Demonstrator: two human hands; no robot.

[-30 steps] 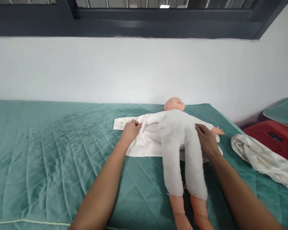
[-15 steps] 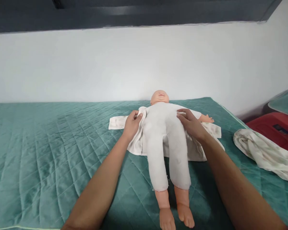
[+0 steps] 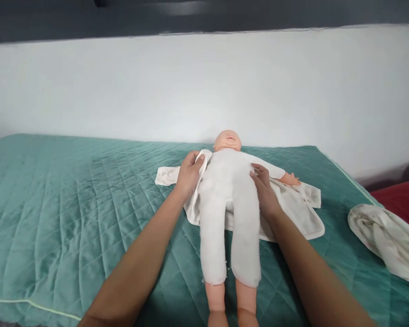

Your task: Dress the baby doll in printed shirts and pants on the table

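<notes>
One doll face-up at frame centre, white garment spread beneath it, left hand closed in a pinch on garment edge, right hand bent against doll's side, its hold indeterminable.

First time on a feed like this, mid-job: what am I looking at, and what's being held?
There is no machine: this is bare-handed work, and every picture comes from one camera worn on the worker's head, looking forward and down. A doll lies face up on a green quilted cover, with a pale garment spread partly under it. The left hand pinches the garment's edge beside the doll's chest. The right hand is at the doll's other side; whether it grips is unclear. Bundled cloth and something red lie at right.
</notes>
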